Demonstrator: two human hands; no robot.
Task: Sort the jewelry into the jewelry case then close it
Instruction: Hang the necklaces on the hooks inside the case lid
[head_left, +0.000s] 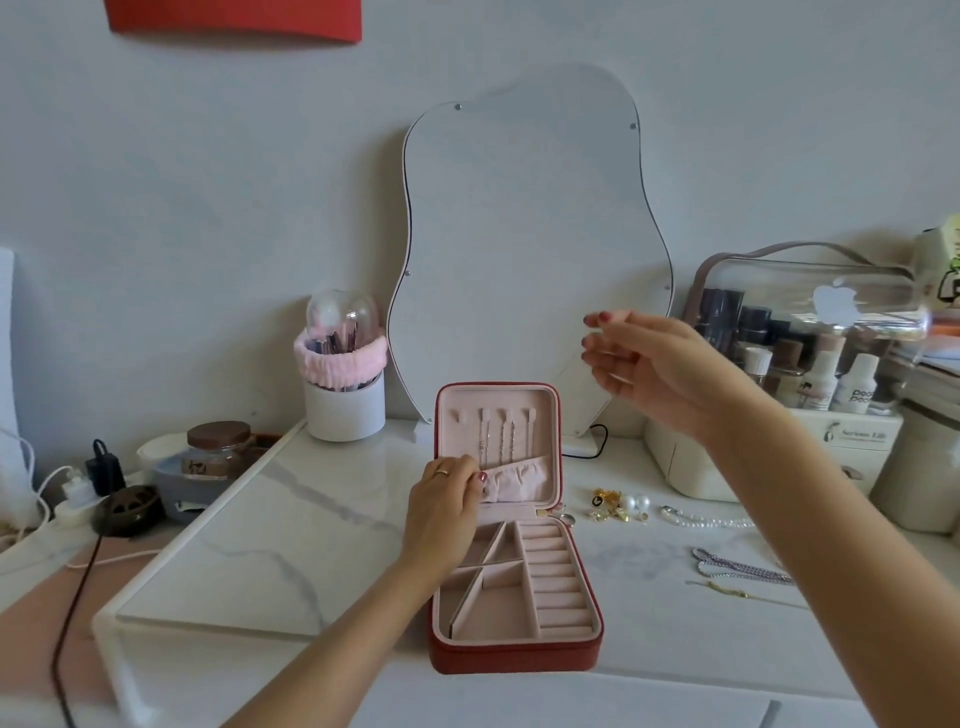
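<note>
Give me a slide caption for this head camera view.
Left hand pinches the open jewelry case lid pocket; right hand raised.

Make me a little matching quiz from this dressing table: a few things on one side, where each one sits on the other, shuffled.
Things:
1. pearl earrings
2. brush holder
3. chains
4. left hand

Places:
A. hanging in the jewelry case lid
B. on the table right of the case
C. at the lid's pocket
D. left of the mirror

Pairs: 1-B, 2-D, 3-A, 4-C
</note>
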